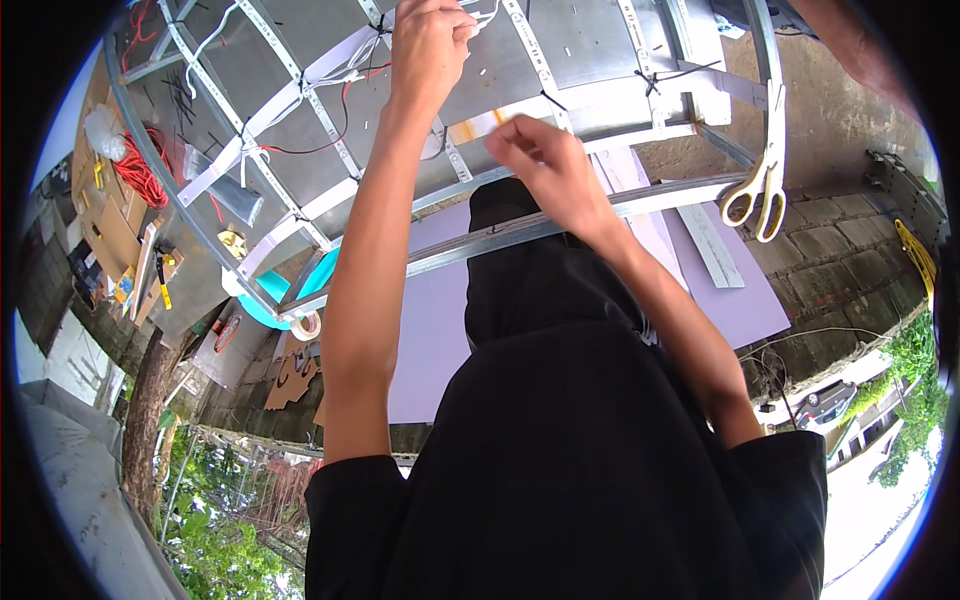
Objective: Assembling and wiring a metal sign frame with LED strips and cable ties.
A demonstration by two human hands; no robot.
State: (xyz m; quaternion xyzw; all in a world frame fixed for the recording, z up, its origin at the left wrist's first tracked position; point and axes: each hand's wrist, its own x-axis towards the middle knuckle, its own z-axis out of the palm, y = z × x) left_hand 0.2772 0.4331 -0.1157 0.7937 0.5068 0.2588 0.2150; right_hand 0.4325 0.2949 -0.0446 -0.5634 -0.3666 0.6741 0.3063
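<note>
handling the white wire (487, 17) inside the metal frame (440, 257), we seem to pinch it with our left hand (432, 48); our right hand (552, 172) curls nearer us, blurred — we cannot tell if it grips anything. we're likely mid-wiring — next calls for steadying that wire.

1. The left hand (428, 45) is pinching a white wire (487, 20) near the top edge.
2. The right hand (552, 172), slightly blurred, is curling its fingers over the metal frame (450, 255).
3. White strips (532, 55) are crossing the frame, with black ties (652, 82) binding some.
4. Scissors (773, 145) are resting at the frame's right corner, handles toward the person.
5. A lilac sheet (430, 375) is lying below the frame; a coiled red cord (143, 172) is sitting at left.
</note>
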